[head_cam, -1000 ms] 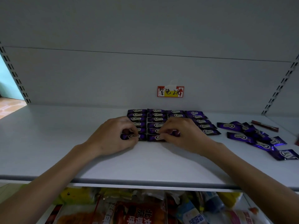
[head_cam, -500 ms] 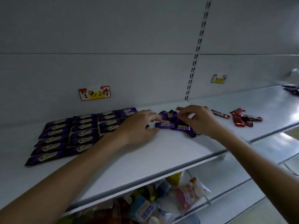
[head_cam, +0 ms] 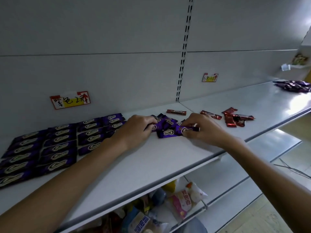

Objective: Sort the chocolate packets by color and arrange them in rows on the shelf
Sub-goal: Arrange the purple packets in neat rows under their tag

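Digging in the loose purple pile on the shelf
Right hand pinches one purple packet; left hand, at the pile's 9 o'clock, hides its fingertips, can't tell its grip. Sorted rows cut off at 8 o'clock.

Dim and cool-grey overall. Lit from the far right, with a white glare patch blowing out the shelf surface there and a paler sheen spreading left from it. Only faint, soft-edged shadows under the forearms. Sharp enough at centre for reading the print on the loose purple packets. Smeared and stretched toward the near left edge, blurring the arranged purple rows. Heavy wide-angle bending: slanted shelf lip, tilted back panel seams. Murky and soft below, among the bagged goods on the lower shelf.
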`<state>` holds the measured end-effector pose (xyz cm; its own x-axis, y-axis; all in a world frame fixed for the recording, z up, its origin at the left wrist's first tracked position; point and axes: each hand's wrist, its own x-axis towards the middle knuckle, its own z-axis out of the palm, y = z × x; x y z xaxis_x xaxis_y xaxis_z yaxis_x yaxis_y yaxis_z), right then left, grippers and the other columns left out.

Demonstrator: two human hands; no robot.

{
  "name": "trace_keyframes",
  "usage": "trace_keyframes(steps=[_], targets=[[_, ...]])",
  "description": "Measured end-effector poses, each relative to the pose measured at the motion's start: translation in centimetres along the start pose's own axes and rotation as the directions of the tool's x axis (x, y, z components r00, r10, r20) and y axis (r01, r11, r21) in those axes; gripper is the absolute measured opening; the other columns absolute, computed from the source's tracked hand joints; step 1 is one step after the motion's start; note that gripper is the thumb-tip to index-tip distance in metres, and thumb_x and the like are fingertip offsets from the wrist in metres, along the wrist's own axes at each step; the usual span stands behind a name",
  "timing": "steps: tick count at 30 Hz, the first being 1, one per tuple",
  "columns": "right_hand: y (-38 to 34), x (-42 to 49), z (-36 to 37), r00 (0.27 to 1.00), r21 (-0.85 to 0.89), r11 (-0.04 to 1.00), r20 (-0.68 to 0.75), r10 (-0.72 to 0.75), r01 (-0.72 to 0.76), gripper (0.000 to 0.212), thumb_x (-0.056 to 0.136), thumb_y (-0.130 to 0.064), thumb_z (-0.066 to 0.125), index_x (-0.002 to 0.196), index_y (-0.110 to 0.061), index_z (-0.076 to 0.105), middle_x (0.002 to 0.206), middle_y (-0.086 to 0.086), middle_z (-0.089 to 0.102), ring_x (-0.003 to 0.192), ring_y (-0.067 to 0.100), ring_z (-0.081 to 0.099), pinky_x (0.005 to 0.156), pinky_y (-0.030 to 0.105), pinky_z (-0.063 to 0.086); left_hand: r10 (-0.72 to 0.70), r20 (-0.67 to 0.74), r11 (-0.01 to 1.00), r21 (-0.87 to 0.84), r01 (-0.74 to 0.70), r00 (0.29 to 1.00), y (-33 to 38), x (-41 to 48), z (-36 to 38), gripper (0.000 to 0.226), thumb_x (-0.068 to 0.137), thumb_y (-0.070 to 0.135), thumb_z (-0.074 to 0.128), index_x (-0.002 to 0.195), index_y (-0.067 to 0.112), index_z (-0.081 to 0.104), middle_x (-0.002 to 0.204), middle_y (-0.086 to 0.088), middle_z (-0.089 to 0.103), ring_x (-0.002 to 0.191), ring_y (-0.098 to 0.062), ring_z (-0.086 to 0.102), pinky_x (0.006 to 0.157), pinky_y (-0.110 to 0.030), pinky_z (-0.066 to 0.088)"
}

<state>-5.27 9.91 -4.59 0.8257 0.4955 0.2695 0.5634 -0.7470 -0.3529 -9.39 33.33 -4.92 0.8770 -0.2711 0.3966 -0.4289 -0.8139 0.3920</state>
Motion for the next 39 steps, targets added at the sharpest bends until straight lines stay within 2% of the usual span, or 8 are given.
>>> trace_keyframes(steps=[5,10,15,20,25,30,34,39], targets=[[-1.9,0.4,0.2,0.998,0.110,0.994,-0.062,-0.015,0.022,0.020,0.083,-0.026,0.066,0.102,-0.019,0.068,0.095,-0.007,0.065,0.084,0.007,0.057,0.078,0.014,0.046,-0.098,-0.076,0.980,-0.182,0.083,0.992,-0.1,-1.5,-2.0,0.017,0.089,0.006,0.054,0.088,0.022,0.059,0.072,-0.006,0.066,0.058,-0.019,0.048,0.054,-0.014,0.035],[-6.9,1.3,1.4,0.991,0.285,0.950,-0.009,-0.133,0.130,0.026,0.084,-0.018,0.065,0.108,-0.027,0.064,0.088,-0.011,0.066,0.085,0.006,0.062,0.081,0.020,0.048,-0.204,-0.036,0.939,-0.290,0.185,0.978,-0.7,-5.3,-5.5,0.029,0.087,0.005,0.057,0.083,0.032,0.061,0.090,0.001,0.068,0.085,-0.014,0.063,0.078,-0.024,0.047],[-12.0,2.5,3.3,0.955,0.473,0.851,0.057,-0.290,0.230,0.037,0.083,-0.013,0.066,0.112,-0.033,0.056,0.082,-0.010,0.066,0.076,0.008,0.064,0.075,0.023,0.053,-0.305,-0.069,0.911,-0.311,0.270,0.950,-2.0,-10.5,-9.0,0.039,0.080,0.003,0.066,0.100,0.035,0.058,0.092,0.011,0.064,0.084,-0.003,0.062,0.076,-0.013,0.046],[-15.8,2.7,4.3,0.897,0.618,0.723,0.067,-0.438,0.307,0.031,0.076,0.008,0.065,0.075,-0.022,0.068,0.087,-0.005,0.067,0.086,0.007,0.064,0.082,0.018,0.049,-0.308,-0.225,0.944,-0.195,0.267,0.925,-2.4,-14.6,-10.3,0.039,0.076,0.002,0.071,0.098,0.032,0.057,0.089,0.021,0.062,0.086,0.014,0.057,0.074,-0.002,0.040],[-15.5,2.3,4.8,0.844,0.471,0.820,0.247,-0.477,0.325,0.040,0.079,0.009,0.056,0.063,-0.026,0.067,0.103,-0.016,0.064,0.101,-0.005,0.056,0.087,0.006,0.041,-0.169,-0.029,0.975,0.141,0.171,0.985,-1.7,-17.4,-9.3,0.023,0.076,0.037,0.065,0.097,0.028,0.070,0.094,0.022,0.059,0.093,0.004,0.052,0.082,-0.013,0.041],[-14.2,1.8,4.2,0.897,0.384,0.866,0.174,-0.407,0.319,0.055,0.075,0.017,0.040,0.073,-0.031,0.066,0.097,-0.016,0.065,0.098,-0.004,0.057,0.085,0.012,0.045,-0.180,-0.096,0.982,0.033,0.184,0.979,-2.4,-17.9,-10.3,0.044,0.067,0.060,0.054,0.101,0.035,0.065,0.100,0.029,0.057,0.102,0.008,0.050,0.085,-0.008,0.037],[-14.6,1.7,4.4,0.897,0.263,0.902,0.195,-0.396,0.341,0.013,0.084,-0.021,0.062,0.092,-0.032,0.062,0.090,-0.014,0.065,0.083,-0.004,0.057,0.068,0.006,0.042,-0.214,-0.075,0.974,0.059,0.218,0.974,-2.6,-17.5,-10.2,0.048,0.065,0.065,0.049,0.102,0.038,0.063,0.098,0.032,0.054,0.102,0.010,0.047,0.082,-0.006,0.035],[-15.2,1.7,5.4,0.886,0.129,0.927,0.271,-0.375,0.352,0.037,0.076,-0.046,0.068,0.108,-0.030,0.058,0.084,-0.017,0.057,0.078,-0.002,0.054,0.062,0.008,0.040,-0.233,0.042,0.968,0.103,0.227,0.972,-2.4,-17.3,-9.3,0.046,0.072,0.063,0.051,0.107,0.036,0.062,0.100,0.024,0.057,0.096,0.005,0.051,0.084,-0.018,0.044]])
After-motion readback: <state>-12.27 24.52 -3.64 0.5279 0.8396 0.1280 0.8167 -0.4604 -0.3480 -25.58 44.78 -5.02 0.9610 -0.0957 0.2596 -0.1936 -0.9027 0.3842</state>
